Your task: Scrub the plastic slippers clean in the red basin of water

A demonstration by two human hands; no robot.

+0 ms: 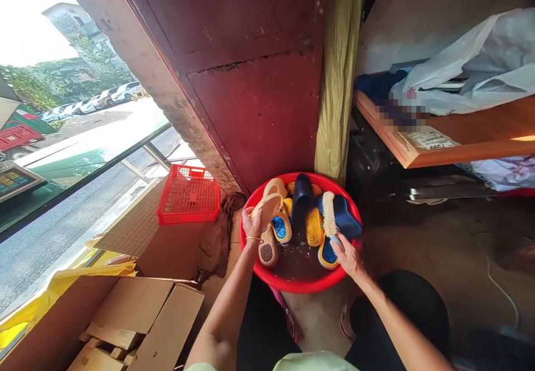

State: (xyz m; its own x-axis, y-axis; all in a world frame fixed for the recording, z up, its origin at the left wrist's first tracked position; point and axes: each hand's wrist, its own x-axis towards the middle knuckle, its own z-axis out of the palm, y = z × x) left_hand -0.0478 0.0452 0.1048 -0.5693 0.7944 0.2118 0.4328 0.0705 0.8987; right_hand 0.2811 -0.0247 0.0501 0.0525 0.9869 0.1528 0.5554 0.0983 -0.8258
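My left hand (pixel 252 224) grips a beige clog (pixel 271 206), its strap towards me, over the left side of a red tub (pixel 288 287). In my right hand (pixel 348 255) is the grey handle of a scrubbing brush (pixel 329 214). Its pale bristles are raised above the shoes on the tub's right side, apart from the beige clog. Dark water (pixel 297 262) fills the tub. Around the brush lie a navy slipper (pixel 348 219), a yellow slipper (pixel 314 227) and a blue-and-yellow clog (pixel 328 253). Another beige clog (pixel 267 252) leans below my left hand.
Behind the tub rise a dark red door (pixel 259 98) and a yellowish curtain (pixel 340 81). A red plastic crate (pixel 190 198) and an open cardboard box (pixel 159 321) stand at the left. A wooden shelf (pixel 480 131) juts out at the right, with a cable (pixel 497 279) on the floor below.
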